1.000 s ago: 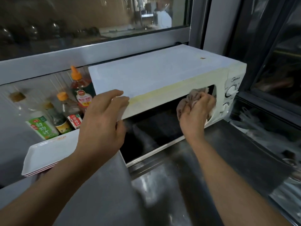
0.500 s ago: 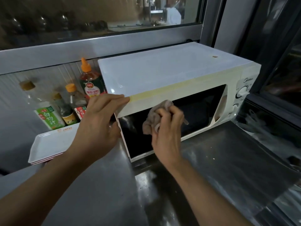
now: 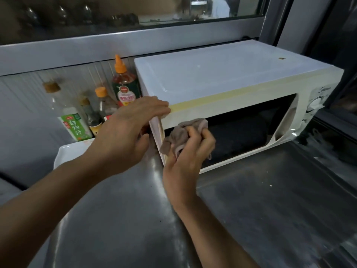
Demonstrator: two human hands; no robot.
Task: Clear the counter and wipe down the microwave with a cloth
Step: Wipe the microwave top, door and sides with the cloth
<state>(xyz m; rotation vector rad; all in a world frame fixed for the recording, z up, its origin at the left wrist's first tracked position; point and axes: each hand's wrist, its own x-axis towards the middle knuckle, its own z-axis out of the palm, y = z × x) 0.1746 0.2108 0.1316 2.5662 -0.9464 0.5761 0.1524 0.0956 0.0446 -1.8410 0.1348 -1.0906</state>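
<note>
A white microwave (image 3: 222, 78) stands on the steel counter (image 3: 260, 209) with its dark door window facing me. My right hand (image 3: 189, 157) grips a crumpled grey-brown cloth (image 3: 185, 132) and holds it against the left end of the door. My left hand (image 3: 127, 130) rests with straight fingers on the microwave's top front left corner, thumb hanging below the edge.
Several sauce bottles (image 3: 123, 84) stand against the ribbed wall left of the microwave, among them a green-labelled one (image 3: 74, 126). White rectangular plates (image 3: 71, 151) lie in front of them, partly behind my left forearm. A window frame runs behind; dark glass stands to the right.
My right hand has dragged the cloth leftward across the door, from the right end by the dials to the left end. My left hand stays on the top left corner.
</note>
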